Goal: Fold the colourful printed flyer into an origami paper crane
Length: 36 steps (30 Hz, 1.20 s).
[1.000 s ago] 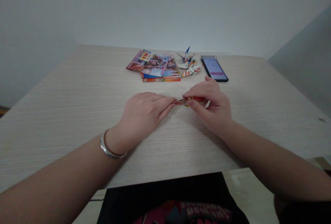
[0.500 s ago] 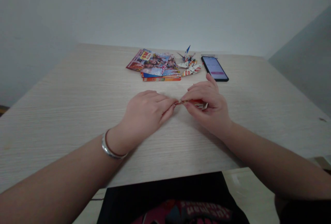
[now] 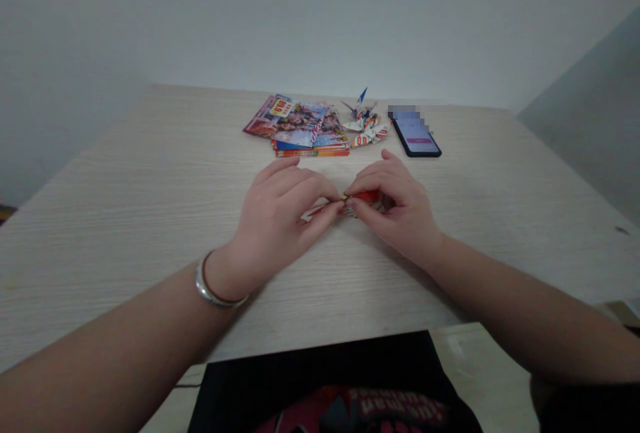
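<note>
Between my two hands is a small folded piece of printed paper (image 3: 369,197), orange-red with some white, mostly covered by fingers. My left hand (image 3: 283,213) pinches it with thumb and index finger, the other fingers curled; a silver bangle circles that wrist. My right hand (image 3: 400,203) pinches the paper from the other side, its fingertips almost touching those of the left. Beyond the hands lie several folded paper cranes (image 3: 369,128), white with red print and one blue-tipped. Which folds the held paper has cannot be made out.
A stack of colourful printed leaflets (image 3: 305,123) lies at the back of the pale wooden table (image 3: 125,220). To the right of the cranes rests a phone (image 3: 417,136) with its screen lit. A wall stands behind the table; a black item (image 3: 315,360) is at its front edge.
My left hand has turned, lifting its knuckles and back fingers, and a strip of paper now shows under its palm. My right hand has shifted slightly left. The paper stays between both hands.
</note>
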{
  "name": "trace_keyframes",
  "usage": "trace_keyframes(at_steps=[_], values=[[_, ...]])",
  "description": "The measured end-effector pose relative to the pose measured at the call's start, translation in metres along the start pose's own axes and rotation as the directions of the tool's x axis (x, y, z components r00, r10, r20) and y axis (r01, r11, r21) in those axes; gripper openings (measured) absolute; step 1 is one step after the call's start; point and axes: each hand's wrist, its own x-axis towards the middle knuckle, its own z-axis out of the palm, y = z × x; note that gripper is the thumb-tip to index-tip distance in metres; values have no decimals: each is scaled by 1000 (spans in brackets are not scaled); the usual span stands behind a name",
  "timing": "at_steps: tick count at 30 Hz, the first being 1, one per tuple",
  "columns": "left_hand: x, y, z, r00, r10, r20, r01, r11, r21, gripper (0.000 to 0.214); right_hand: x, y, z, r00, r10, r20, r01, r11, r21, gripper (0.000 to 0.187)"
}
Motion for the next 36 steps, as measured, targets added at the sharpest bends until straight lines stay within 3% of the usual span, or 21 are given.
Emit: trace_keyframes(at_steps=[11,36], values=[[1,3,-1,999,-32,8,33,995,-95,11,2,-4,-3,999,-10,36,12,999,-38,8],[1,-1,-2,998,-53,-46,43,978,-203,10,3,3,-9,1000,11,28,-14,994,112,13]])
